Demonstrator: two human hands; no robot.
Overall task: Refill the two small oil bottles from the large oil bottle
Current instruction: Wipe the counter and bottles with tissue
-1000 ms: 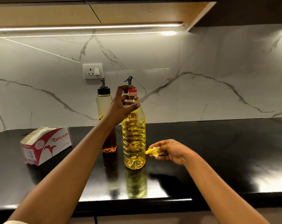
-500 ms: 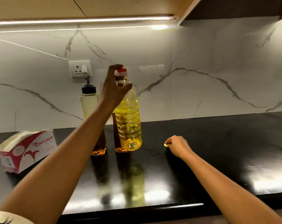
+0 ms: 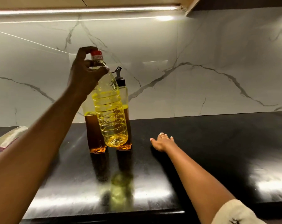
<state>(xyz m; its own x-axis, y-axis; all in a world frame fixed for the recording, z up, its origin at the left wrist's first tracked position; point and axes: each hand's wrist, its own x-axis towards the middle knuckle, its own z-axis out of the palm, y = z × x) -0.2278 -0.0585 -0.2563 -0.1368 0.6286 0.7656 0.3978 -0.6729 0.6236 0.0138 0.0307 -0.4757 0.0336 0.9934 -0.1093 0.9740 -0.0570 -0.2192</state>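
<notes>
Large oil bottle (image 3: 110,113) hangs tilted below the left hand (image 3: 85,75), which grips its neck, lifted off the counter (image 3: 218,143) before two small oil bottles (image 3: 125,96). Right hand (image 3: 162,142), fingers spread straight, lies to its right.

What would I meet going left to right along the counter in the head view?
Box at the left edge → left small oil bottle → right small oil bottle → right hand. The held large oil bottle overlaps both, so omitted.
</notes>
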